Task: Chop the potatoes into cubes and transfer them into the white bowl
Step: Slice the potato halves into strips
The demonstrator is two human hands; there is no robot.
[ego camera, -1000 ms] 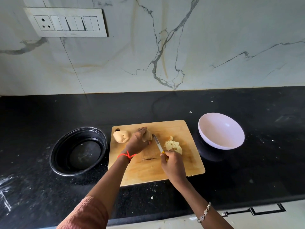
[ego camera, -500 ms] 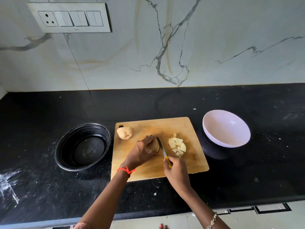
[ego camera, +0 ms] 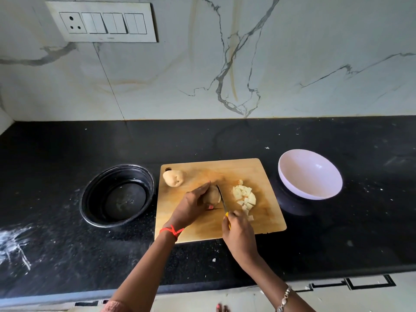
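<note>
Black countertop [ego camera: 67, 255], marble wall [ego camera: 292, 64], switch panel [ego camera: 101, 22], white bowl [ego camera: 315, 176]

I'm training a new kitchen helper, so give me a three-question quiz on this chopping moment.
1. True or false: the white bowl already holds potato cubes.
2. The knife is gripped by: A the left hand, B the right hand.
3. Fill in: the whole potato lies at the cutting board's far ____ corner.
Key: 1 false, potato cubes lie on the board; 2 B, the left hand holds the second potato; 3 left.
</note>
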